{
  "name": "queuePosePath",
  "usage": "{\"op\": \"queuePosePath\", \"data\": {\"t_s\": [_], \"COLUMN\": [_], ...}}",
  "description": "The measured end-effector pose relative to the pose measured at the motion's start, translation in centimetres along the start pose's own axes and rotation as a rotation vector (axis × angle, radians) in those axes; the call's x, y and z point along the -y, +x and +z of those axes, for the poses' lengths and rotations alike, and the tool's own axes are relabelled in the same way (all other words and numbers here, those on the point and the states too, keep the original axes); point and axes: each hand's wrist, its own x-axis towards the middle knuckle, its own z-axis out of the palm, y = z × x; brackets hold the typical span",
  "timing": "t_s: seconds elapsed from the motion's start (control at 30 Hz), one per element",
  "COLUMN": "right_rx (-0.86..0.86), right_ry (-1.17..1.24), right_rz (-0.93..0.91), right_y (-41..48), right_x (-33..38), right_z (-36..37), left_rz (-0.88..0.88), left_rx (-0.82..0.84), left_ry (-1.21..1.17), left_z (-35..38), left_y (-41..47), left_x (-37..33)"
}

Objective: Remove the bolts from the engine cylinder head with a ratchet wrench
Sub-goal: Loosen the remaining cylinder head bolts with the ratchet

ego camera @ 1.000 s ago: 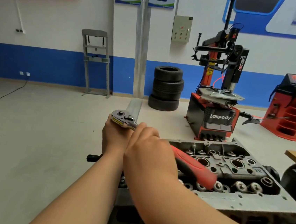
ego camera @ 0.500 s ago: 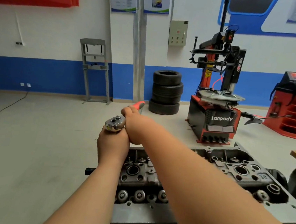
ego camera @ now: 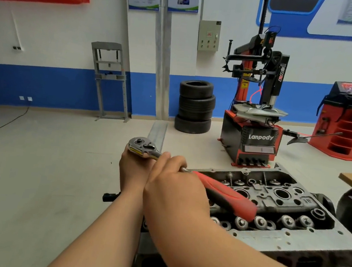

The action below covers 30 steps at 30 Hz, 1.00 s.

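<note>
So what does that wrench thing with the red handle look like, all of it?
The ratchet wrench has a shiny round metal head with a yellow label, a thin metal neck and a thick red handle. Its handle slants down to the right over the cylinder head. The left hand holds just under its head; the right hand grips its neck. Any socket underneath is hidden.

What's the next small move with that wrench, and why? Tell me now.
Probably sweep the ratchet wrench handle away from the body, pivoting on the ratchet head. The right hand grips the shaft just behind that head, the left hand holds beneath it, and the red handle lies rightward over the cylinder head. The bolt is hidden, so its looseness cannot be judged.
</note>
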Motion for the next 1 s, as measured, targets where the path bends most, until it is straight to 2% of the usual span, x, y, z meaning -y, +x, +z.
{"op": "queuePosePath", "data": {"t_s": [0.13, 0.2, 0.37, 0.47, 0.57, 0.7, 0.8, 0.87, 1.0], "right_rx": [0.019, 0.018, -0.004, 0.072, 0.059, 0.116, 0.140, 0.116, 0.021], "right_ry": [0.090, 0.202, 0.258, 0.295, 0.306, 0.175, 0.167, 0.158, 0.011], "right_rz": [0.087, 0.135, -0.009, -0.063, -0.054, 0.121, 0.202, 0.150, -0.049], "right_y": [3.0, 5.0, 10.9, 12.6, 12.2, 10.4, 7.2, 4.1, -0.3], "right_x": [-2.8, -4.4, -4.6, -3.6, -3.6, -4.1, -4.2, -3.9, -1.0], "right_z": [0.4, 1.4, 2.6, 2.4, 2.5, 1.4, -0.6, -1.8, -2.1], "left_rz": [-0.014, -0.064, -0.165, -0.228, -0.215, -0.210, -0.184, -0.128, -0.029], "left_rx": [-0.021, -0.041, -0.027, -0.069, -0.081, -0.057, -0.032, -0.011, 0.056], "left_ry": [0.110, 0.049, -0.172, -0.244, -0.266, -0.213, -0.128, -0.098, -0.274], "left_z": [0.4, 0.5, 0.3, 0.2, 0.3, 0.5, 0.3, 0.1, -0.6], "left_y": [0.6, 0.8, 1.0, 1.1, 1.0, 0.6, 0.2, -0.1, -1.2], "left_x": [0.2, 0.3, 0.7, 0.6, 0.5, 0.3, -0.2, -0.2, -0.1]}}
